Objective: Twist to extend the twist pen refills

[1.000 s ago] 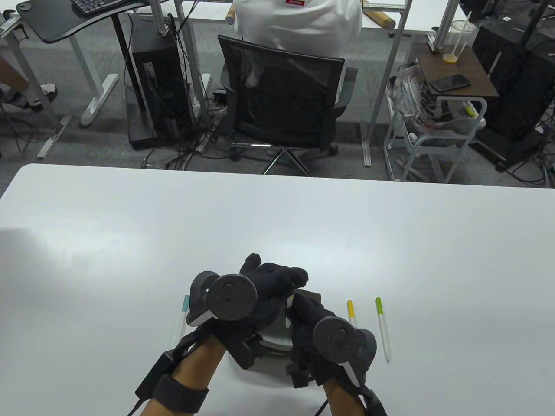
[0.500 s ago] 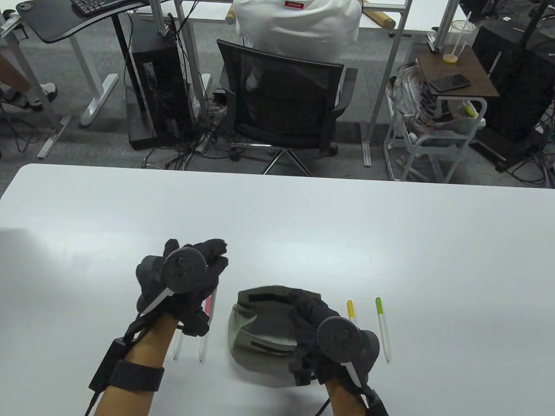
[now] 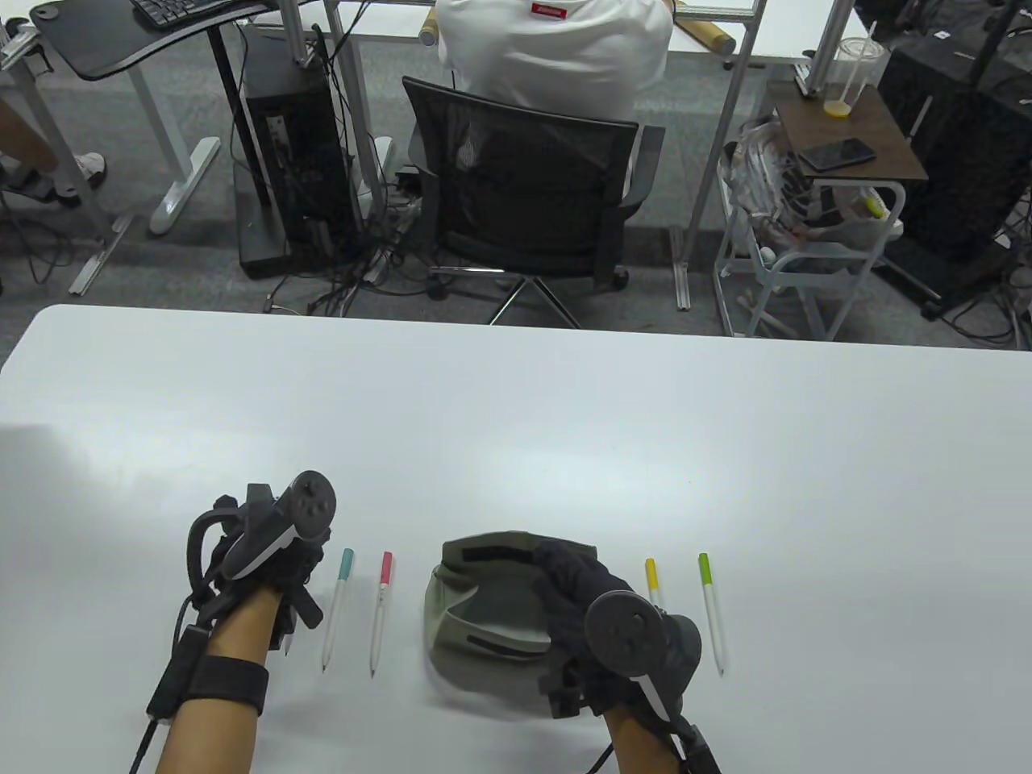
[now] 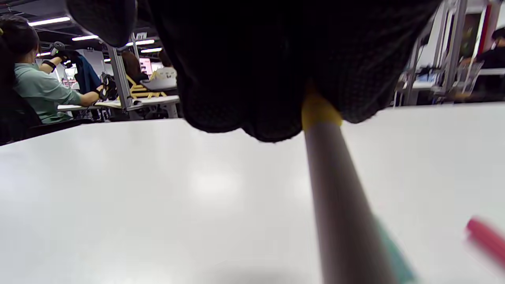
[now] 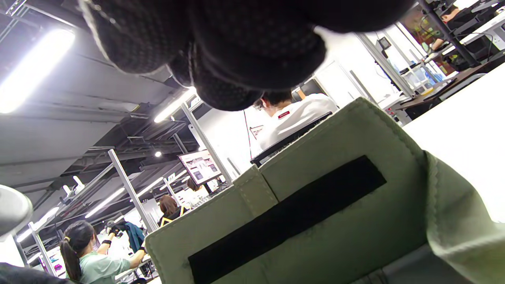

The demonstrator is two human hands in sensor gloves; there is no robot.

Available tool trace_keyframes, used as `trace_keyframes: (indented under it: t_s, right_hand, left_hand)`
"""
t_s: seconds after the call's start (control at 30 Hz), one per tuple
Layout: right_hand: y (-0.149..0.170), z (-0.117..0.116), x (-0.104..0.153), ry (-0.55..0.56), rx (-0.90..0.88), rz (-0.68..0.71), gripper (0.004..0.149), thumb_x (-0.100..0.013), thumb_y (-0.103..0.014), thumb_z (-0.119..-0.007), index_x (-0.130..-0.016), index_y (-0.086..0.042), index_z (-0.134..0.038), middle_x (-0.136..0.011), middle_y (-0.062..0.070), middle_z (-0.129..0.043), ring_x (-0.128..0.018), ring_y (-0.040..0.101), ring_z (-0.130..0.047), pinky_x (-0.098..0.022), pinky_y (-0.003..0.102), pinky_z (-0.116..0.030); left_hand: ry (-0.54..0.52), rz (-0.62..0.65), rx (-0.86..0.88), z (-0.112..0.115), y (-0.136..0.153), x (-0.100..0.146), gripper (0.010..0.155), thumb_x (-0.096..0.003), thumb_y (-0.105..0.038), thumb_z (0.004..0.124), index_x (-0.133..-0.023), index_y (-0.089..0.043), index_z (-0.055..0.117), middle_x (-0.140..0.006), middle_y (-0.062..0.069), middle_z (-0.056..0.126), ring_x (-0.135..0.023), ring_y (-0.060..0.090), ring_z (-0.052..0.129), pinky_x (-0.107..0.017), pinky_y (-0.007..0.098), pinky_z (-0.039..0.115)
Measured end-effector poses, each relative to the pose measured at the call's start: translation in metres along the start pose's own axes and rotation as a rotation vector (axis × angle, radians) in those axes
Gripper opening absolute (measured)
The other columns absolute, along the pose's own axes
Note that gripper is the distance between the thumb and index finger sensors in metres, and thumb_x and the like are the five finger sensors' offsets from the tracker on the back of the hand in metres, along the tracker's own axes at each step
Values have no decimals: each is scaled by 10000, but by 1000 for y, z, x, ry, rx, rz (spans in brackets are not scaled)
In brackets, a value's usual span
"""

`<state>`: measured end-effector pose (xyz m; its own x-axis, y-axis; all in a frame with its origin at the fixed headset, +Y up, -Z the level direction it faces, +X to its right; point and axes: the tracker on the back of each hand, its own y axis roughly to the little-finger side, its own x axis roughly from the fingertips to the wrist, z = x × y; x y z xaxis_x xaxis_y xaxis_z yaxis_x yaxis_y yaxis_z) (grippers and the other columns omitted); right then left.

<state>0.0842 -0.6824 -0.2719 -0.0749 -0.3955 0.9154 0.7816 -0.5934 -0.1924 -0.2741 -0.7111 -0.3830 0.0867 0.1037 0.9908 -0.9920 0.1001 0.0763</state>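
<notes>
Right hand (image 3: 576,584) on olive pouch (image 3: 484,613)

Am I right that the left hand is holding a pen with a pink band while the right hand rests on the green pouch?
Not quite: the pen in the left hand has a yellow band, as the left wrist view shows. The pink pen lies on the table, untouched. The right hand does rest on the green pouch.
</notes>
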Motion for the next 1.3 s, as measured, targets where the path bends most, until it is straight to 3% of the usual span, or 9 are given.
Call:
trace_keyframes:
  t_s: [0.3, 1.17, 1.3]
  right_hand:
    - [1, -3, -1, -8, 22, -6, 460, -336, -391, -816, -760, -225, -885, -613, 30, -998, -259, 100, -980, -183, 262, -845]
    - [0, -4, -2, -13, 45, -2, 460, -334, -392, -819, -758, -226, -887, -610, 29, -999, -260, 101, -980, -184, 264, -845]
    - [0, -4, -2, -19, 47, -10, 461, -334, -394, -820, -757, -224, -889, -612, 32, -998, -262, 105, -980, -185, 267, -844]
  left_hand:
    - [118, -29, -56, 41, 0, -17, 488, -470, -379, 920, -894, -140, 895, -717, 58, 1048, -641, 286, 1017, -685, 741, 523]
    - [87, -70, -126, 44, -7, -19, 574, -467, -432, 907, -959, -142, 845, -783, 76, 1025, -688, 299, 1005, -691, 735, 515]
    - [98, -59, -108, 40, -9, -13, 649, -519, -500, 789, -1037, -109, 763, -892, 142, 964, -723, 349, 973, -688, 749, 487]
